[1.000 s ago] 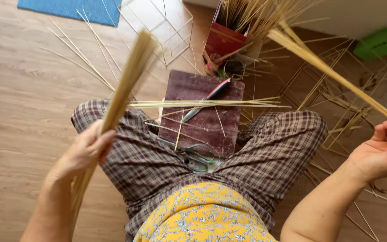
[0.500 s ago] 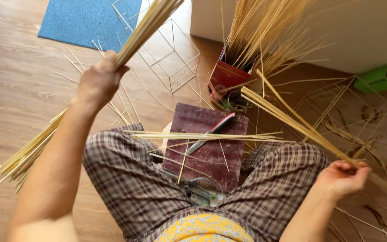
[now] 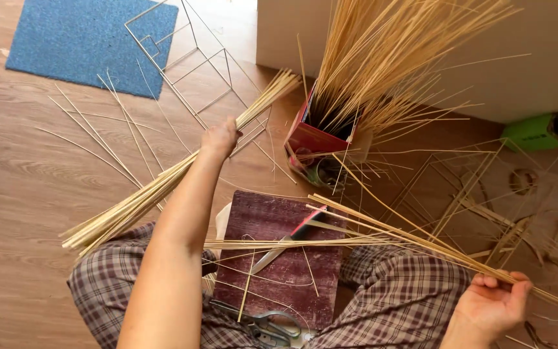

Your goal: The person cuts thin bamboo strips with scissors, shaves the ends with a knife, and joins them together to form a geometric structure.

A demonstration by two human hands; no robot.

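- Left hand [image 3: 219, 137], centre of frame, arm stretched forward: grip closed round a thick bundle of bamboo splints [image 3: 163, 184], held near its upper third. Bundle slanted from the lower left toward the upper middle, tips close to the red box [image 3: 311, 132].
- Right hand [image 3: 489, 304], lower right corner: fingers curled about a thinner sheaf of splints [image 3: 395, 232], fanning toward the centre over the dark red board [image 3: 282, 258].
- Board resting across the lap, between the checked trouser legs; red-handled knife [image 3: 289, 239] lying on it, blade toward the lower left. Scissors [image 3: 263, 321] at the board's near edge.
- Red box upright at upper centre, packed with long splints [image 3: 382, 58] splaying toward the upper right.
- Bamboo frames on the wooden floor [image 3: 20, 187]: one at upper middle [image 3: 195, 71], another at right [image 3: 460, 187]. Blue mat [image 3: 92, 39] at upper left, green object [image 3: 540, 131] at right edge.
- Risk, judged: long tail of the thick bundle hanging low, likely to sweep loose splints on the floor or slide out of the grip.
- Risk, judged: bundle tips close enough to tip the box or snag the frame.
- Risk, judged: bare knife under the right-hand sheaf; a cut possible if dragged off the board.
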